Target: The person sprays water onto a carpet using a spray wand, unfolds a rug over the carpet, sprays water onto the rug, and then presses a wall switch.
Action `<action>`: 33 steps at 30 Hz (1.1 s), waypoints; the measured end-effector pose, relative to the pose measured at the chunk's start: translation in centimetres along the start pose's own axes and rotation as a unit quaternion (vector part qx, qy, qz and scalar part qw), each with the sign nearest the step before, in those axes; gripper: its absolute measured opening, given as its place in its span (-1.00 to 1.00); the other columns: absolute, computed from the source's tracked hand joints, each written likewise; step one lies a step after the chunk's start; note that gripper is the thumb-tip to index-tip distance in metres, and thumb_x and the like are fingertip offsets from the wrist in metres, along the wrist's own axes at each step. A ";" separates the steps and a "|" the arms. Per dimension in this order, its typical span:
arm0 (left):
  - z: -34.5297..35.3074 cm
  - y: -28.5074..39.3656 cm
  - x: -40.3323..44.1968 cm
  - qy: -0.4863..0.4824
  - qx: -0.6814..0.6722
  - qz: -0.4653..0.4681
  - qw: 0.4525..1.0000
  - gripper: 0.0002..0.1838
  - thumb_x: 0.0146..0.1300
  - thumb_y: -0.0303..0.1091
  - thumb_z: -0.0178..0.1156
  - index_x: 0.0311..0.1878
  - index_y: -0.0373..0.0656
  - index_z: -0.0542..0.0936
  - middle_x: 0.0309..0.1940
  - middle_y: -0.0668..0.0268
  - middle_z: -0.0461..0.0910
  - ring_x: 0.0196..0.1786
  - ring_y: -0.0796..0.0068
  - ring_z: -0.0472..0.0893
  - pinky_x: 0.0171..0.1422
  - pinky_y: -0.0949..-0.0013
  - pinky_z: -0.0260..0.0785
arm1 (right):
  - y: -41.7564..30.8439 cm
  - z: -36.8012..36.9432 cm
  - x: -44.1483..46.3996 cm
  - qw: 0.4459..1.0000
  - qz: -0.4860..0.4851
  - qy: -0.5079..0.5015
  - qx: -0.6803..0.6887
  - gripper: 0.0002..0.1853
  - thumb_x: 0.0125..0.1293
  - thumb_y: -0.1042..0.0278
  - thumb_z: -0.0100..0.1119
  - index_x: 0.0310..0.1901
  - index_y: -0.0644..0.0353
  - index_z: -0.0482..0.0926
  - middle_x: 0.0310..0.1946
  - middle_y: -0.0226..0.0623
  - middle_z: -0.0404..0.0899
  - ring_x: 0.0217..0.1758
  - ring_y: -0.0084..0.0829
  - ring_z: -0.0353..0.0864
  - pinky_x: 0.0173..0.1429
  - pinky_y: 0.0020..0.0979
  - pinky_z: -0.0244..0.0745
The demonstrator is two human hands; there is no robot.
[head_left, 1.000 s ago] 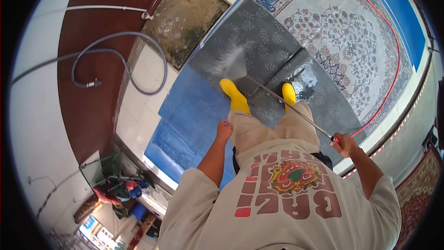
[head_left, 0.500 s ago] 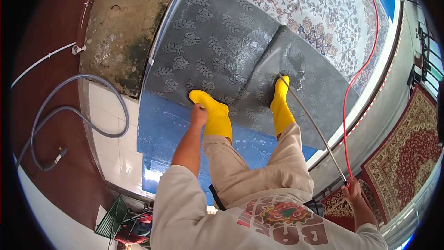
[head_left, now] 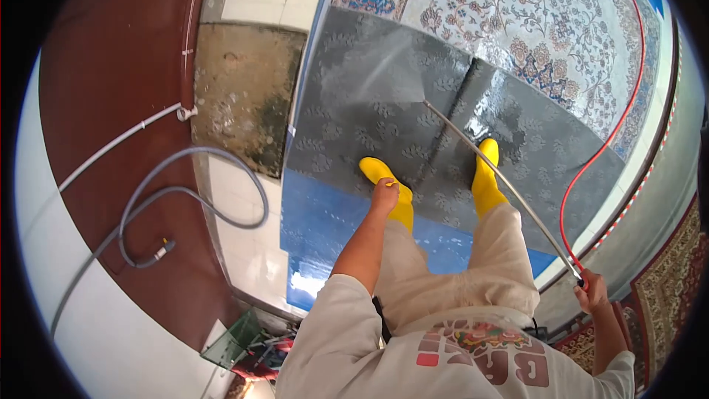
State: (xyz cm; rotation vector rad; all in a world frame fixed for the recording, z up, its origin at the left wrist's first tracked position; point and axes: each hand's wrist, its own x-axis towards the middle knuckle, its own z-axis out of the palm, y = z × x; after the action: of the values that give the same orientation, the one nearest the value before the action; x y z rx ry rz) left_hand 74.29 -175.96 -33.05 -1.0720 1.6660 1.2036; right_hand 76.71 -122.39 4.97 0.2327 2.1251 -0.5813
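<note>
My right hand (head_left: pixel 592 292) is closed around the handle end of a long metal spray wand (head_left: pixel 502 177), where a red hose (head_left: pixel 565 207) joins it. From the wand's tip a fan of water sprays left over a wet grey floral mat (head_left: pixel 354 118). My left hand (head_left: pixel 385 196) hangs above the left yellow boot (head_left: pixel 374 171), fingers curled; whether it holds anything is too small to tell. The right yellow boot (head_left: pixel 487 170) stands on the mat near a shiny wet patch. A patterned carpet (head_left: pixel 517 11) lies beyond the mat.
Blue flooring (head_left: pixel 325 214) lies beneath the mat. At left are a coiled grey hose (head_left: pixel 258 199), a stained slab (head_left: pixel 247 81) and a white pipe (head_left: pixel 122 148). A green basket (head_left: pixel 235 341) stands at lower left. Red patterned rugs (head_left: pixel 668 273) are at lower right.
The wand and spray have swung from left to right and back to the left. My left hand has moved forward over the left boot. The camera view has shifted, and the feet stand wider apart.
</note>
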 end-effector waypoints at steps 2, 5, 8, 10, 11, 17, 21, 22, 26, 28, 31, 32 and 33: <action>-1.9 0.1 5.1 0.027 0.080 0.046 0.995 -0.68 0.15 -0.30 0.13 -0.04 -0.21 0.50 -0.25 0.06 0.62 -0.17 0.21 0.62 -0.04 0.28 0.43 | 0.5 0.1 0.8 0.999 0.002 0.032 0.001 -0.48 0.08 -0.17 0.12 -0.54 0.24 0.35 -0.70 -0.11 0.33 -0.62 -0.01 0.37 -0.52 -0.22 0.23; -6.0 6.0 10.2 0.110 0.258 0.140 0.950 -0.70 0.14 -0.26 0.14 -0.10 -0.21 0.53 -0.15 0.00 0.59 -0.07 0.03 0.57 0.05 0.17 0.39 | -0.8 1.0 2.3 0.999 0.004 0.036 -0.002 -0.47 0.11 -0.19 0.10 -0.56 0.21 0.35 -0.73 -0.14 0.31 -0.64 -0.03 0.39 -0.53 -0.20 0.23; -10.2 11.8 17.5 0.147 0.387 0.106 0.904 -0.73 0.17 -0.27 0.10 -0.13 -0.21 0.53 -0.19 0.01 0.58 -0.07 0.02 0.57 0.03 0.13 0.40 | -0.9 5.0 4.1 0.997 -0.004 0.071 0.042 -0.40 0.14 -0.29 0.03 -0.58 0.22 0.32 -0.72 -0.18 0.26 -0.67 -0.14 0.31 -0.55 -0.25 0.14; -13.9 11.1 25.5 0.199 0.384 0.159 0.887 -0.70 0.17 -0.27 0.10 -0.12 -0.29 0.51 -0.15 -0.05 0.54 -0.02 -0.04 0.53 0.06 0.10 0.38 | -2.2 8.1 5.2 0.995 0.013 0.091 0.036 -0.37 0.15 -0.33 0.00 -0.58 0.22 0.31 -0.70 -0.19 0.24 -0.66 -0.17 0.28 -0.55 -0.26 0.11; -14.9 12.6 27.2 0.233 0.393 0.146 0.878 -0.66 0.17 -0.27 0.10 -0.05 -0.29 0.50 -0.06 -0.07 0.49 0.04 -0.03 0.49 0.11 0.10 0.36 | -2.8 9.3 5.8 0.992 0.017 0.124 0.027 -0.34 0.16 -0.37 -0.04 -0.58 0.23 0.31 -0.68 -0.20 0.23 -0.66 -0.20 0.25 -0.54 -0.27 0.09; -21.5 14.6 39.8 0.330 0.401 0.244 0.819 -0.41 0.27 -0.19 0.05 0.26 -0.38 0.26 0.23 -0.10 0.28 0.30 -0.02 0.28 0.39 0.18 0.10 | -6.6 15.2 9.6 0.991 0.057 0.123 0.001 -0.28 0.12 -0.46 -0.10 -0.60 0.23 0.27 -0.68 -0.24 0.22 -0.65 -0.25 0.26 -0.54 -0.27 0.10; -21.4 17.6 42.8 0.345 0.361 0.178 0.848 -0.29 0.21 0.04 0.12 0.27 -0.31 0.28 0.23 -0.09 0.28 0.26 -0.09 0.29 0.35 0.13 0.15 | -9.6 15.1 11.2 0.993 0.068 0.096 -0.002 -0.30 0.12 -0.43 -0.09 -0.61 0.21 0.28 -0.70 -0.23 0.21 -0.67 -0.23 0.26 -0.56 -0.28 0.10; -21.4 18.1 42.2 0.355 0.350 0.139 0.856 -0.25 0.12 0.14 0.18 0.25 -0.19 0.33 0.21 -0.01 0.30 0.23 -0.11 0.31 0.31 0.11 0.19 | -10.3 15.0 11.5 0.993 0.063 0.099 -0.005 -0.31 0.12 -0.43 -0.09 -0.60 0.21 0.28 -0.69 -0.23 0.21 -0.67 -0.22 0.27 -0.57 -0.28 0.10; -24.7 17.2 45.2 0.264 0.345 0.227 0.872 -0.41 0.12 0.09 0.19 0.07 -0.17 0.49 -0.01 0.01 0.54 0.07 0.01 0.50 0.15 0.16 0.31 | -11.5 14.8 11.5 0.995 0.057 0.086 -0.003 -0.35 0.13 -0.36 -0.04 -0.61 0.21 0.30 -0.68 -0.24 0.27 -0.66 -0.18 0.31 -0.55 -0.27 0.19; -25.2 17.2 43.3 0.270 0.338 0.271 0.860 -0.50 0.17 0.03 0.15 0.03 -0.16 0.51 -0.07 0.02 0.57 0.03 0.00 0.53 0.09 0.16 0.33 | -11.8 14.6 11.3 0.995 0.046 0.089 -0.002 -0.37 0.13 -0.33 -0.01 -0.60 0.21 0.32 -0.68 -0.24 0.27 -0.66 -0.18 0.33 -0.55 -0.28 0.21; -25.9 17.6 37.2 0.279 0.354 0.263 0.853 -0.54 0.19 -0.01 0.14 0.04 -0.13 0.52 -0.10 0.04 0.58 0.00 0.00 0.53 0.05 0.17 0.34 | -11.1 14.6 10.0 0.994 0.068 0.083 0.015 -0.39 0.11 -0.30 0.04 -0.60 0.21 0.33 -0.68 -0.22 0.29 -0.66 -0.16 0.36 -0.55 -0.27 0.24; -26.5 17.6 36.1 0.301 0.349 0.244 0.853 -0.55 0.19 -0.02 0.15 0.04 -0.10 0.52 -0.11 0.06 0.58 0.00 -0.01 0.53 0.04 0.18 0.34 | -10.9 14.5 10.2 0.993 0.072 0.089 0.022 -0.39 0.11 -0.31 0.04 -0.60 0.20 0.33 -0.68 -0.21 0.29 -0.66 -0.15 0.37 -0.55 -0.27 0.25; -26.5 18.0 36.0 0.304 0.344 0.252 0.852 -0.55 0.19 -0.02 0.15 0.04 -0.10 0.52 -0.11 0.06 0.58 0.00 -0.01 0.53 0.04 0.18 0.34 | -10.2 14.6 9.7 0.993 0.076 0.086 0.026 -0.38 0.10 -0.33 0.04 -0.60 0.20 0.33 -0.68 -0.21 0.30 -0.66 -0.15 0.37 -0.55 -0.26 0.25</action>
State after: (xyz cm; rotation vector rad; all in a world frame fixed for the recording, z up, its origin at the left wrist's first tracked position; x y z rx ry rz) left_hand 42.57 -204.60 -55.33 -0.5751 2.7132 0.4284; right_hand 77.80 -138.82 -6.84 0.4842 2.2353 -0.5429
